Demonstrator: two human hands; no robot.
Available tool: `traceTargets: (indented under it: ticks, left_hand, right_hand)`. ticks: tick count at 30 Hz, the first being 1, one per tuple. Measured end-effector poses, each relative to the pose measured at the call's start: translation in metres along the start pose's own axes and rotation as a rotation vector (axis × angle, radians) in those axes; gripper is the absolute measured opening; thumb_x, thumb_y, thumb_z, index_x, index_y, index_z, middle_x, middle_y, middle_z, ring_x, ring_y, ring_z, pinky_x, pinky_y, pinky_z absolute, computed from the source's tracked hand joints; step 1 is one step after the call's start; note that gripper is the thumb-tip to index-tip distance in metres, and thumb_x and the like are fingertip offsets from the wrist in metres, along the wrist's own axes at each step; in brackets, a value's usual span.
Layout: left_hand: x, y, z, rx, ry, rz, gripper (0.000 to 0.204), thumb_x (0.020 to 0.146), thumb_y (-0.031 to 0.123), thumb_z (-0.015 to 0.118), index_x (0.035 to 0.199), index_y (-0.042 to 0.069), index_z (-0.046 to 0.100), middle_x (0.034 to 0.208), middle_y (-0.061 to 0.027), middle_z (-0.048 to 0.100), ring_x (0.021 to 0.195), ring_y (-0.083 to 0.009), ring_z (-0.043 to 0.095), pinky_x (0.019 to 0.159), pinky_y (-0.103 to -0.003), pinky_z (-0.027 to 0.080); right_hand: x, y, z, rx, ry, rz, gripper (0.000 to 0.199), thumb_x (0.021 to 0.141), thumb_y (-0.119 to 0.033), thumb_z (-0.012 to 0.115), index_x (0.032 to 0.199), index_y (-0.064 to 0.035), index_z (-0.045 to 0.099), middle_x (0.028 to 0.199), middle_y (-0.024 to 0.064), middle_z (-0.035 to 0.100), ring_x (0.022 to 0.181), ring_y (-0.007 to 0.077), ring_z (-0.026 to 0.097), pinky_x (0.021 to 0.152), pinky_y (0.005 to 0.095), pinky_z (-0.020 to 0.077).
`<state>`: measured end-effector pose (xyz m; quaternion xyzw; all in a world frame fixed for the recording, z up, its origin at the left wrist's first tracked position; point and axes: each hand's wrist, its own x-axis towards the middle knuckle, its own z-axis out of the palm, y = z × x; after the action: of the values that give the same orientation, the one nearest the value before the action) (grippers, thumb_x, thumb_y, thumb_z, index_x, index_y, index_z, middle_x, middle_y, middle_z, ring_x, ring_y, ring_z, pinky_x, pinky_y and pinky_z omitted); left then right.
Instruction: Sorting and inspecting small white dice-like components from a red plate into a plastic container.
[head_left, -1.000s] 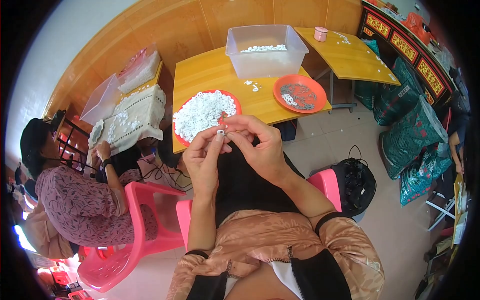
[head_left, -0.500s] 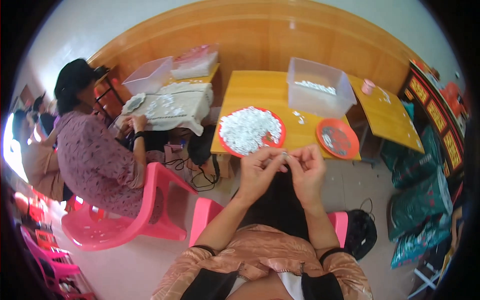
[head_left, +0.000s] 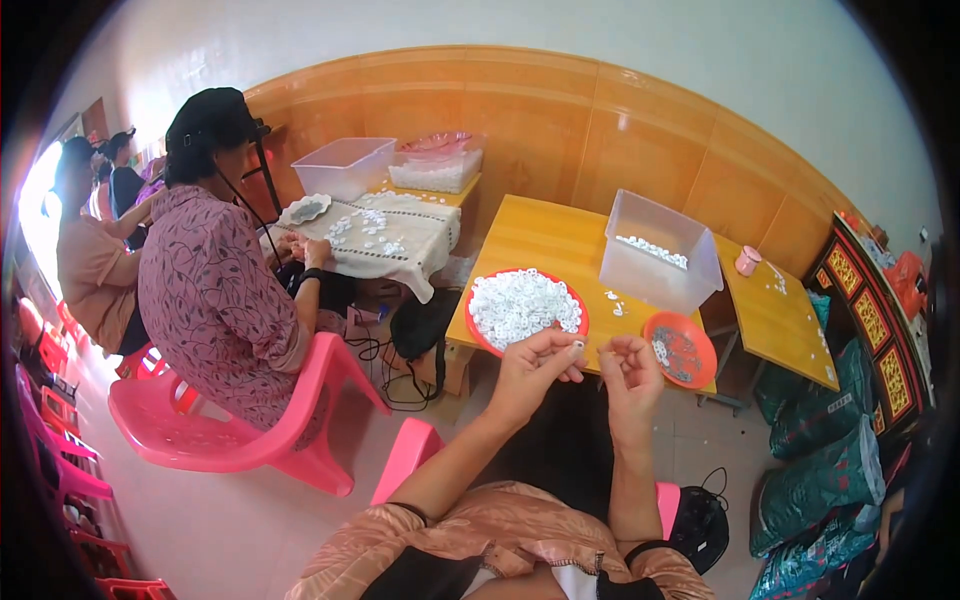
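Observation:
My left hand [head_left: 541,369] pinches a small white piece [head_left: 577,346] between thumb and forefinger, just in front of the table's near edge. A short gap away, my right hand [head_left: 630,378] has its thumb and fingertips pressed together; whatever may be in them is too small to make out. Beyond the left hand, a red round tray [head_left: 583,312] is heaped with small white pieces [head_left: 522,303]. Close to the right hand, an orange-red plate [head_left: 703,362] holds small grey metallic-looking bits [head_left: 678,352]. Both hands hang over my dark-clad lap.
A clear plastic bin [head_left: 655,275] with white pieces stands on the yellow table [head_left: 535,225]. At left, a co-worker [head_left: 225,290] sits on a pink chair [head_left: 200,440] by a cloth-covered table [head_left: 425,225]. Dark green sacks [head_left: 815,490] are piled at right; a black bag [head_left: 415,325] lies near cables.
My hands, together half a second ago, are now slightly apart, with the white piece staying in the left. The whole view has shifted, so the tables sit lower and further right.

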<state>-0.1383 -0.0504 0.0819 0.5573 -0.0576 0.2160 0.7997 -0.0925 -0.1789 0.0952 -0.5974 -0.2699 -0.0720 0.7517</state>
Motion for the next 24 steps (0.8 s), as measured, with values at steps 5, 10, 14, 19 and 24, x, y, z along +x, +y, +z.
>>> traceTargets:
  ticks: [5,10,14,19,24]
  left_hand:
    - [0.006,0.013,-0.012,-0.054,0.076,0.053,0.019,0.087,0.010,0.058,0.102,-0.001,0.061,0.080,-0.0071,0.064,0.063,-0.0085,0.057,0.060,-0.019,0.044]
    - [-0.001,0.032,-0.026,-0.121,0.213,0.099,0.019,0.087,0.008,0.056,0.103,-0.003,0.059,0.079,-0.0078,0.065,0.060,-0.0071,0.055,0.057,-0.018,0.043]
    - [0.001,0.044,-0.032,-0.176,0.221,0.170,0.018,0.087,0.008,0.056,0.101,-0.002,0.060,0.077,-0.0092,0.064,0.058,-0.0081,0.056,0.057,-0.019,0.045]
    - [0.020,0.042,-0.067,-0.099,0.341,0.238,0.019,0.087,0.008,0.056,0.102,-0.003,0.060,0.079,-0.0095,0.064,0.059,-0.0079,0.056,0.057,-0.019,0.044]
    - [0.035,0.006,-0.161,-0.147,0.387,0.205,0.019,0.088,0.010,0.055,0.103,-0.001,0.059,0.080,-0.0073,0.065,0.064,-0.0083,0.058,0.060,-0.019,0.046]
  right_hand:
    - [-0.016,-0.059,0.001,0.357,-0.125,-0.220,0.019,0.086,-0.005,0.055,0.068,-0.0047,0.050,0.055,-0.0005,0.045,0.051,0.0047,0.043,0.057,0.0171,0.0390]
    - [-0.038,-0.142,0.030,0.763,-0.740,-0.637,0.026,0.072,-0.009,0.049,0.047,-0.0126,0.041,0.046,0.0005,0.041,0.035,0.0160,0.035,0.045,0.0325,0.0385]
    - [-0.014,-0.182,0.048,0.993,-1.195,-0.800,0.050,0.079,-0.003,0.052,0.041,-0.0148,0.022,0.037,-0.0005,0.032,0.027,0.0149,0.029,0.066,0.0429,0.0558]
    - [-0.059,-0.163,0.094,1.466,0.135,-1.178,0.047,0.073,0.011,0.050,0.042,-0.0145,0.027,0.037,-0.0006,0.034,0.029,0.0101,0.031,0.050,0.0343,0.0544]
    - [-0.052,-0.177,0.100,1.096,-0.062,-0.679,0.052,0.066,0.019,0.053,0.041,-0.0157,0.023,0.035,-0.0008,0.032,0.026,0.0071,0.028,0.038,0.0273,0.0480]
